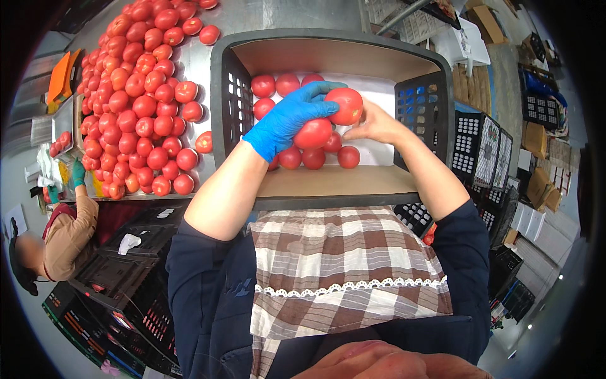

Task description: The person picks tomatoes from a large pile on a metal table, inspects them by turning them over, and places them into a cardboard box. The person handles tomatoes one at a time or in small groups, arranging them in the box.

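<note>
My left hand (296, 116), in a blue glove, is over a black plastic crate (331, 203) lined with brown cardboard and white paper. Its thumb and fingers are around a large red tomato (344, 106), and a second tomato (313, 133) is beneath the palm. My bare right hand (371, 121) is at the right side of the upper tomato, its fingers partly hidden behind it; whether it grips anything is unclear. Several tomatoes rest on the crate's bottom, some at the far left corner and a row along the near side.
A big heap of tomatoes (137, 109) covers the metal table (201, 76) left of the crate. A co-worker in green gloves (78, 173) stands at the far left. Stacked black crates (128, 265) are at the lower left, more crates (480, 151) at the right.
</note>
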The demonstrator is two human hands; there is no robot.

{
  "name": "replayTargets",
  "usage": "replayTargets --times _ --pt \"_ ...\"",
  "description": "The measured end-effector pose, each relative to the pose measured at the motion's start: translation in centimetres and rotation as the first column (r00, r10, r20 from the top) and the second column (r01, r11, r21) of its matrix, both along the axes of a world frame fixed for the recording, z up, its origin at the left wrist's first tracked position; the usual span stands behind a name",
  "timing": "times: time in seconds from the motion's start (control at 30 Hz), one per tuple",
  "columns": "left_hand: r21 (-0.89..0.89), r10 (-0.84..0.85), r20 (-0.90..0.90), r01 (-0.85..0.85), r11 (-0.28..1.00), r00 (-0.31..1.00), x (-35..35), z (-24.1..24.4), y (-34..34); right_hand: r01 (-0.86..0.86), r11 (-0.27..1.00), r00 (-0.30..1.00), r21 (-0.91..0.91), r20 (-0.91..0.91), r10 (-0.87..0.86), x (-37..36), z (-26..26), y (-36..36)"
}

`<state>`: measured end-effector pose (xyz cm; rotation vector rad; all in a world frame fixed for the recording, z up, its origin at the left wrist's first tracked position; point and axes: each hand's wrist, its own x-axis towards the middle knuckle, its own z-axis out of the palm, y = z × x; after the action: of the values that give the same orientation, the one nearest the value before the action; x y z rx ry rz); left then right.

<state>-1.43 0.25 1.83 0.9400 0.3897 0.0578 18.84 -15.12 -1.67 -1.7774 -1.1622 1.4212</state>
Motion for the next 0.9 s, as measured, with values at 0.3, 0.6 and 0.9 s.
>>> replayTargets --times 0.3,0.6,0.9 --pt "-0.055 0.126 0.001 -0.126 0.991 0.992 0.2 -0.7 -0.1 -0.321 0.671 0.587 -0.668 0.416 0.695 -3.6 -7.6 -2.7" --pt "-0.071 0.221 0.01 -0.22 0.973 0.975 0.1 -0.2 0.1 0.096 0.995 0.962 -0.009 0.259 -0.09 0.7 2.5 -0.9" --pt "-0.473 0.151 -0.199 -0.23 0.851 0.968 0.3 -1.2 -0.2 0.567 0.729 0.799 0.384 -0.471 -0.373 -4.5 6.9 -1.4"
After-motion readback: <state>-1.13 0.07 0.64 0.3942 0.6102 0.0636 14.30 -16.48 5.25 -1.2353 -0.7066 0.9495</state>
